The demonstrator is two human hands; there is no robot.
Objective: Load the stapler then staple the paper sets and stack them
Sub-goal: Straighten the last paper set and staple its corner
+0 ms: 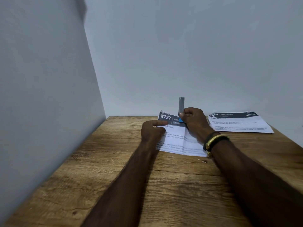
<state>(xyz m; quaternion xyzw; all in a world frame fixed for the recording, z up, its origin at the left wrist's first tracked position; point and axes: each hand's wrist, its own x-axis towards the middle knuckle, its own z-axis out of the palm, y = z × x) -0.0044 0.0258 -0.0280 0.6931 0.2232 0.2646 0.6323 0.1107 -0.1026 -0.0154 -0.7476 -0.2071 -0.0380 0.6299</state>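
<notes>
A printed paper set (176, 141) with a dark header lies on the wooden table (164, 185) near the back wall. My right hand (194, 122) grips a blue stapler (181, 110) at the set's top edge; its grey metal arm stands straight up, swung open. My left hand (152, 131) rests on the left side of the paper, index finger stretched along the header and the other fingers curled. A second paper set (237, 122) lies flat at the back right.
Grey walls close the table at the left and at the back. A few small loose staples (202, 160) lie on the wood just in front of the near paper set. I wear a dark and gold band on my right wrist (213, 141).
</notes>
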